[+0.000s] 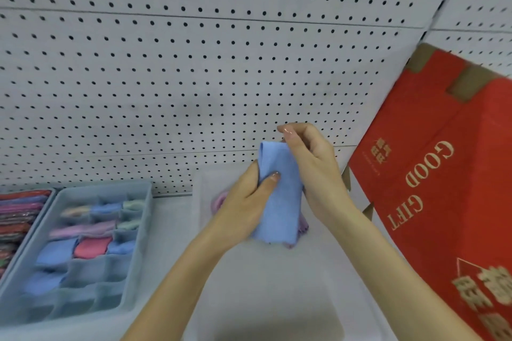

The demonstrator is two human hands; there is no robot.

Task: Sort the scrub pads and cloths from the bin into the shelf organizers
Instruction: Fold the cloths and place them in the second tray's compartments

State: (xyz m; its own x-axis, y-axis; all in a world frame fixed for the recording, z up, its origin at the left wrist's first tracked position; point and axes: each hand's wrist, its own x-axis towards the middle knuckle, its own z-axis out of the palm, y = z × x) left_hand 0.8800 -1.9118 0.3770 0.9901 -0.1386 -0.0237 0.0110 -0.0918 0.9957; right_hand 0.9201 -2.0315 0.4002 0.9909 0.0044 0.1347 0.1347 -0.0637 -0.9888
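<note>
A folded light-blue cloth stands upright between both hands above the translucent white bin. My left hand grips its lower left side, thumb across the front. My right hand holds its upper right edge with curled fingers. Pink and purple cloths lie in the bin behind and below the blue one. To the left, a grey divided organizer holds rolled blue, pink, purple and pale green cloths in several cells. A second organizer at the far left edge holds stacked colourful pads.
A white pegboard wall backs the shelf. A large red cardboard box with gold "GOOD GIFT" lettering leans at the right, close to my right forearm. The organizer's front cells look unfilled.
</note>
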